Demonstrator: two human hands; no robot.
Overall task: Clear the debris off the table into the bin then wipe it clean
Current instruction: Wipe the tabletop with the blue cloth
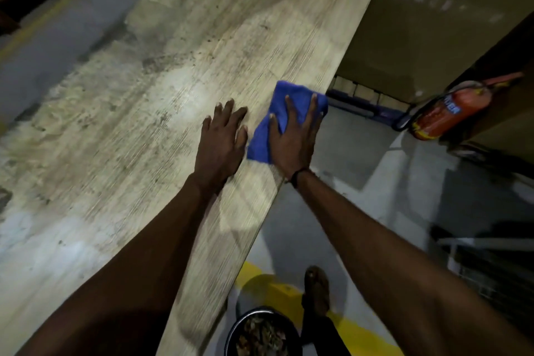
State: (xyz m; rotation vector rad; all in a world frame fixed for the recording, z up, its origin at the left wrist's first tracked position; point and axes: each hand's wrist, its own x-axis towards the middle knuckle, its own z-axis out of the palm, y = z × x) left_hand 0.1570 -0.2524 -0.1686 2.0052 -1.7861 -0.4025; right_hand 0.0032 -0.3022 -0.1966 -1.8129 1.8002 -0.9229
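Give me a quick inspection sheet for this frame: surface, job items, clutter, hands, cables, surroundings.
Surface: wooden table, stained, with dark specks across its middle and far part.
Job's things: blue cloth lying flat at the table's right edge; bin on the floor below the near edge, holding brownish debris.
Clutter: nothing seen beyond the specks.
Grippers: right hand presses flat on the cloth, fingers straight; left hand rests flat on the bare table beside it.
Cables: nothing seen.
Surroundings: red fire extinguisher by the wall at right; yellow floor line; one sandalled foot near the bin.
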